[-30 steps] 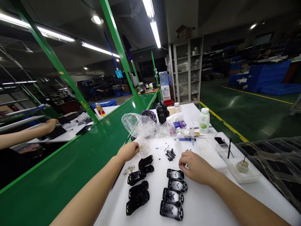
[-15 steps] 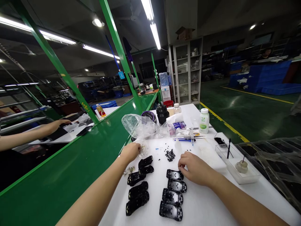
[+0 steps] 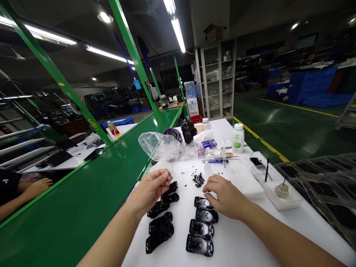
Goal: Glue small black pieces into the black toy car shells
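My left hand [image 3: 151,190] is raised over the left group of black toy-car shells [image 3: 160,238], its thumb and fingertips pinched together. What it pinches, if anything, is too small to make out. My right hand [image 3: 226,195] hovers at the upper end of the right column of black toy-car shells [image 3: 199,245], partly covering the top one. Its fingers are curled with thumb and forefinger close together, and their tips hide whatever may be between them. A pile of tiny black parts [image 3: 198,180] lies between my hands on the white table [image 3: 230,244].
Clear plastic bags [image 3: 164,146], a black jar [image 3: 188,130] and a white bottle [image 3: 238,138] stand toward the back. Blue pens [image 3: 214,161] lie before them. At right, a clear tray [image 3: 278,194] holds a small glass pot and a brush. Across the green partition shows a co-worker's arm [image 3: 30,193].
My left hand has come back from the small bag of tiny parts and turned, fingers pinched. My right hand stays near the top shell. The co-worker's arm has drawn back.
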Demonstrator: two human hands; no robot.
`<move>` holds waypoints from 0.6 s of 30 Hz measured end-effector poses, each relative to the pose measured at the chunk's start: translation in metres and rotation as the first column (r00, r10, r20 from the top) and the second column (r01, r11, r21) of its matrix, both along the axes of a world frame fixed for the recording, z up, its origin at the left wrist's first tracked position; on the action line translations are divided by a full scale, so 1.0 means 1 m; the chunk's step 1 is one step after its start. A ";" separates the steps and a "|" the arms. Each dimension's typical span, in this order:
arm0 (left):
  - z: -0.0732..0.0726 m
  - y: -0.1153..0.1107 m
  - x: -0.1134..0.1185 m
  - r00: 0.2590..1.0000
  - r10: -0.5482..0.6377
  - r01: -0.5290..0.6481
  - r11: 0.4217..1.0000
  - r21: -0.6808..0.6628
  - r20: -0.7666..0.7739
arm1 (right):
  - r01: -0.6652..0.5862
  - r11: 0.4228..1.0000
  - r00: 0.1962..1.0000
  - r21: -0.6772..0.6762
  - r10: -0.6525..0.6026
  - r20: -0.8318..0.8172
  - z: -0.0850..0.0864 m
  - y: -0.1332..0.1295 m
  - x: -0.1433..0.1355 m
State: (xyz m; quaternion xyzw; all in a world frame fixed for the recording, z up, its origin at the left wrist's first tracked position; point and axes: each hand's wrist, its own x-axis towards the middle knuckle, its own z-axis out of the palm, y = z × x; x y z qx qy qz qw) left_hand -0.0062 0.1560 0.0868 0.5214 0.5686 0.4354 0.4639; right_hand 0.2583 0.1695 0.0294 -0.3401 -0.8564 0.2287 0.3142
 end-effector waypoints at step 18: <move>-0.035 -0.044 0.093 0.899 0.093 -0.118 0.992 0.032 0.428 | -0.357 0.758 0.677 -0.546 -0.193 -0.710 -0.008 -0.029 -0.030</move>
